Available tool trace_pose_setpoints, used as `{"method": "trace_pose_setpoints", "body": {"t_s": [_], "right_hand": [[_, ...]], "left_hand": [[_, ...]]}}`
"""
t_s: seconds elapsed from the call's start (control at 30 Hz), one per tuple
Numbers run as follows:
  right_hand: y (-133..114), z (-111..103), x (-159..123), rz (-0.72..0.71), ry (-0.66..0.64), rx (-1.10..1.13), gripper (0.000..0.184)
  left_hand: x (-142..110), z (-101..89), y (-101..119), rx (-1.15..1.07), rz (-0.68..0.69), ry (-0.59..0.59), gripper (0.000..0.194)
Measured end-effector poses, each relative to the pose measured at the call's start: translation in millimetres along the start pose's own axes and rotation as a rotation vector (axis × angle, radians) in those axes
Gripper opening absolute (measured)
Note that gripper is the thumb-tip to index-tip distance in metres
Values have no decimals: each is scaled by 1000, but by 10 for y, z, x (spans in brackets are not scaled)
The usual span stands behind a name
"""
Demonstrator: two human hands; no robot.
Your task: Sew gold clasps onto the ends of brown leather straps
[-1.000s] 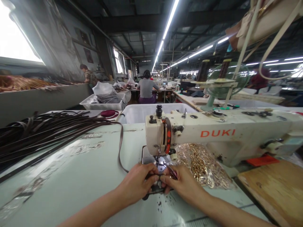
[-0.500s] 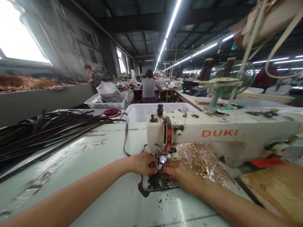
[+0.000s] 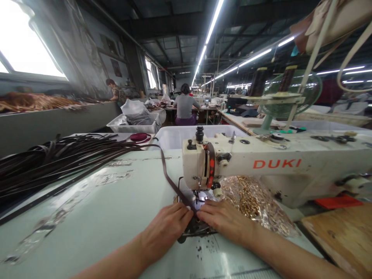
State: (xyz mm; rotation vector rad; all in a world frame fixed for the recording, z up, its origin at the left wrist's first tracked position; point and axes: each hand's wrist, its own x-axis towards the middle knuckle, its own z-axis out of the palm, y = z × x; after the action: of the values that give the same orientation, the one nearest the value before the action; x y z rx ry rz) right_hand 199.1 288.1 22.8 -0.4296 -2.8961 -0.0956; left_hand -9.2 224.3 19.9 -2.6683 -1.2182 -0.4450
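A cream sewing machine marked DUKI [image 3: 261,162] stands on the pale green table [image 3: 110,209]. Both hands meet just in front of its presser foot. My left hand [image 3: 167,226] is closed on the end of a dark brown strap [image 3: 167,174], which rises taut from the fingers to a pile of like straps [image 3: 58,159] at the left. Fingers of my right hand [image 3: 223,219] are pressed on the strap's end beside the needle plate [image 3: 197,228]. The exact grip under the foot is hidden.
A clear bag of gold metal rings [image 3: 252,201] lies right of my right hand, under the machine arm. A wooden board [image 3: 343,236] is at the far right. White bins [image 3: 174,137] stand behind the table. A person [image 3: 185,110] sits with back turned farther off.
The hands have drawn back toward me from under the presser foot. The strap, slack and looped before, is now pulled taut from the pile to my left hand.
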Motion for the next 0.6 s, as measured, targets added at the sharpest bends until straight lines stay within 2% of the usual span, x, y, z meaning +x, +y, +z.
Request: {"method": "trace_pose_setpoints", "body": {"t_s": [0.13, 0.3, 0.43, 0.6], "right_hand": [[-49, 64, -22, 106, 7, 17, 6], [-45, 175, 9, 226, 25, 28, 8], [-28, 238, 40, 320, 14, -32, 19], [-81, 252, 29, 314, 24, -91, 32]], "left_hand": [[65, 34, -96, 110, 177, -50, 19], [197, 70, -349, 121, 292, -13, 24], [256, 126, -511, 73, 309, -5, 26], [270, 122, -539, 30, 264, 34, 34]]}}
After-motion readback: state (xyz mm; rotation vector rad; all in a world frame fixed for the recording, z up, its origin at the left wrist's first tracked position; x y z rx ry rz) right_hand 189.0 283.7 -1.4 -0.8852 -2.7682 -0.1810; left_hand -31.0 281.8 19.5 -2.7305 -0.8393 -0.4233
